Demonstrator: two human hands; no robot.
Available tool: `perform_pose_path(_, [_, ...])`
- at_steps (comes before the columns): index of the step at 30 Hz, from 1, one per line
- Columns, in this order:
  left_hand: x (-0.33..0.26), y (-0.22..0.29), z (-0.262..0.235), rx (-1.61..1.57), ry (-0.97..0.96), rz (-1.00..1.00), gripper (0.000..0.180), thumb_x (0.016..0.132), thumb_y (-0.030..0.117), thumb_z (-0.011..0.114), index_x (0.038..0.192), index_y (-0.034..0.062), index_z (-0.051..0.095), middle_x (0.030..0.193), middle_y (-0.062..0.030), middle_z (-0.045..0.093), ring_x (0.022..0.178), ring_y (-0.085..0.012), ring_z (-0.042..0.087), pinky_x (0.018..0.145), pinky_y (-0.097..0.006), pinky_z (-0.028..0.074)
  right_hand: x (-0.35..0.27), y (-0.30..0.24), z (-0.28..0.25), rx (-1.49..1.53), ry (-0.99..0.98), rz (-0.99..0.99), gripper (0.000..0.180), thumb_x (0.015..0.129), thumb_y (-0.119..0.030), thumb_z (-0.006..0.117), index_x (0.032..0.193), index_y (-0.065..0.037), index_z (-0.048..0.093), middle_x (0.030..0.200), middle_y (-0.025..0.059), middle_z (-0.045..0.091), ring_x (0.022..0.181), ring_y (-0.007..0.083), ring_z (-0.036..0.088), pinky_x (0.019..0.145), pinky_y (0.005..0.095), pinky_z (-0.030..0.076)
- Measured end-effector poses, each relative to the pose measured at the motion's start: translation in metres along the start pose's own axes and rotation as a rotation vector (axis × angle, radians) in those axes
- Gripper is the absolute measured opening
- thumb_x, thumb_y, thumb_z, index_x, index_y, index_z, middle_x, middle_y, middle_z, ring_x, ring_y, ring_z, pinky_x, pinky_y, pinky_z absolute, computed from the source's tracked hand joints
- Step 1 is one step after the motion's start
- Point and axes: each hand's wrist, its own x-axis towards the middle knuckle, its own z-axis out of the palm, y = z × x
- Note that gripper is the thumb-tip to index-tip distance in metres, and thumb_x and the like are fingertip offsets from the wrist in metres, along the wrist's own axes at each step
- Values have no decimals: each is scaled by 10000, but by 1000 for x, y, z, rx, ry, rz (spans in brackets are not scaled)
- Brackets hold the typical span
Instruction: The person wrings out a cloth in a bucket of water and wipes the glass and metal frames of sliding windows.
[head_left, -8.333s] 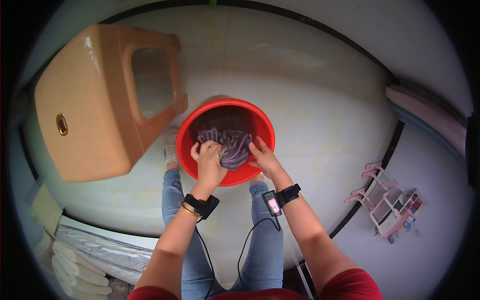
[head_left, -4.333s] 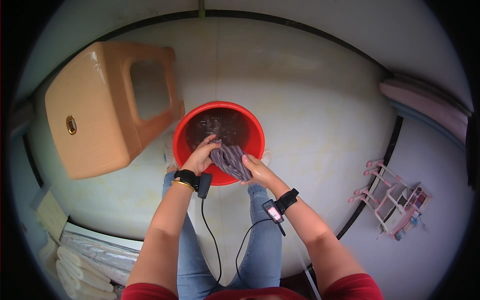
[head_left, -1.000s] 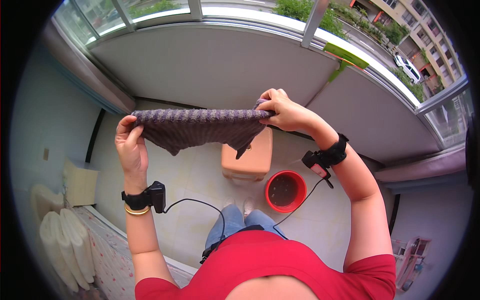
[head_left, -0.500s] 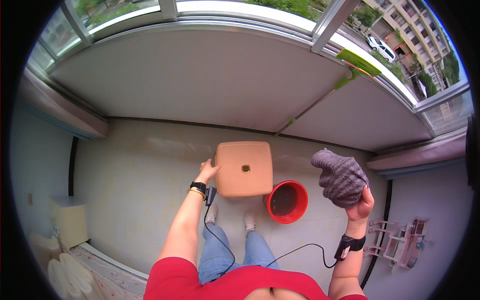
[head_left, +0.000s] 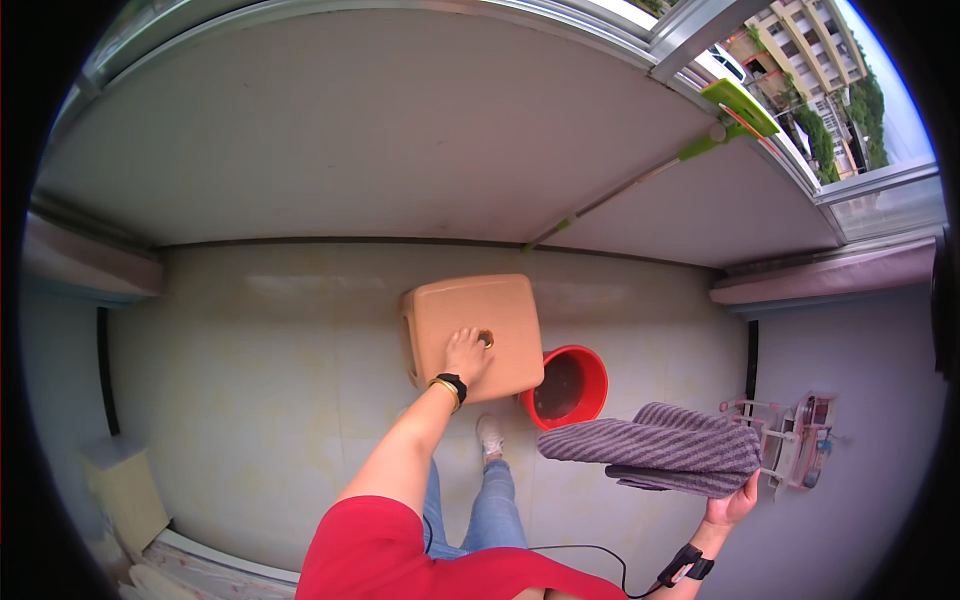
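My left hand [head_left: 466, 354] rests on the seat of a tan plastic stool [head_left: 472, 333], fingers at the small hole in its middle. My right hand [head_left: 732, 503] is raised at the lower right and grips a grey striped cloth [head_left: 660, 447] that lies folded and spread flat out to the left. A red bucket [head_left: 566, 386] with dark water stands on the floor just right of the stool, below the cloth's left end.
A green-handled mop [head_left: 655, 170] leans against the low balcony wall at the upper right. A pink and white rack [head_left: 795, 440] stands by the right wall. A pale cabinet [head_left: 125, 490] sits at the lower left. My shoe [head_left: 489, 436] is beside the bucket.
The cloth went from the bucket, was held up stretched in both hands, then passed to my right hand alone. It now lies flatter. My left hand reached down to the stool.
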Motion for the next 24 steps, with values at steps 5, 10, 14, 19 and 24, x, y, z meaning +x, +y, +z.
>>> perform_pose_path(5, [20,-1,-15,211,-216,101,494,804,500,560,1071,95,654,1199,-50,479,1178,-216,388,990,-378,286,-12,-3,15,-13,11,-34,452,956,-290,420,1306,-4,430,1352,143,448,1261,303,399,1079,486,254])
perform_pose_path(10, [7,-26,-47,273,-330,55,542,743,508,640,1116,115,639,1214,0,470,1190,-188,369,996,-360,268,-20,-6,26,-40,-69,-65,450,976,-274,371,1340,-10,389,1394,137,401,1300,291,351,1099,488,208])
perform_pose_path(14, [-17,-63,-69,270,-412,45,552,747,517,625,1141,131,633,1242,-13,461,1206,-218,357,1011,-380,253,-20,-3,40,10,-91,-73,449,975,-265,375,1343,-7,382,1398,140,395,1305,292,342,1101,488,198])
perform_pose_path(19, [-36,-96,-96,319,-463,67,462,756,528,601,1055,187,686,1257,-21,455,1209,-234,352,1005,-507,235,-14,6,58,22,-69,-64,455,959,-272,409,1326,-3,404,1381,140,415,1289,299,362,1093,481,219])
perform_pose_path(24, [-32,-118,-137,338,-540,165,447,753,543,601,1031,207,701,1272,-4,440,1210,-236,361,1012,-652,171,-10,6,62,11,-48,-36,447,967,-280,394,1321,-9,414,1371,146,428,1282,309,369,1089,504,215])
